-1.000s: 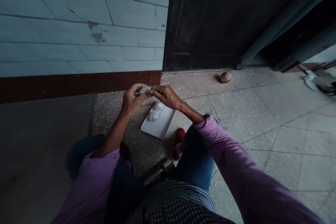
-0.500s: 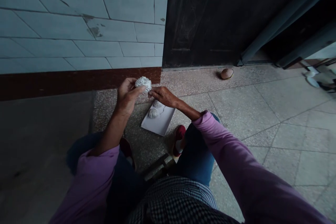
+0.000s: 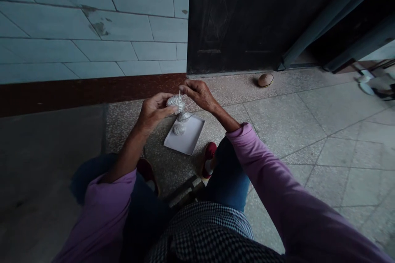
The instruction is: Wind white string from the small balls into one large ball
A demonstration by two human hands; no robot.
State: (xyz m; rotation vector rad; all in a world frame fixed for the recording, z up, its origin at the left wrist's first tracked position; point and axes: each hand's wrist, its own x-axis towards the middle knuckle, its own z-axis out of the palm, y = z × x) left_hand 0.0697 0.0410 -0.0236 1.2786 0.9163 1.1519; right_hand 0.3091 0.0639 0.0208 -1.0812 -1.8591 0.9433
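My left hand (image 3: 154,109) is closed around a small ball of white thread (image 3: 175,102), held above the floor. My right hand (image 3: 199,92) pinches a white strand (image 3: 180,94) that rises from the ball. Below the hands a white sheet (image 3: 189,139) lies on the speckled floor. Two more small white thread balls (image 3: 179,128) rest on its far end.
I sit low with knees apart in blue trousers, red shoes (image 3: 210,157) either side of the sheet. A tiled wall with a dark red base (image 3: 92,90) is ahead, a dark door (image 3: 234,20) to its right. A brown round object (image 3: 266,79) lies by the door.
My right hand has lifted up and away from the ball, drawing a strand upward. My left hand with the ball has dropped slightly. The view has tilted down a little.
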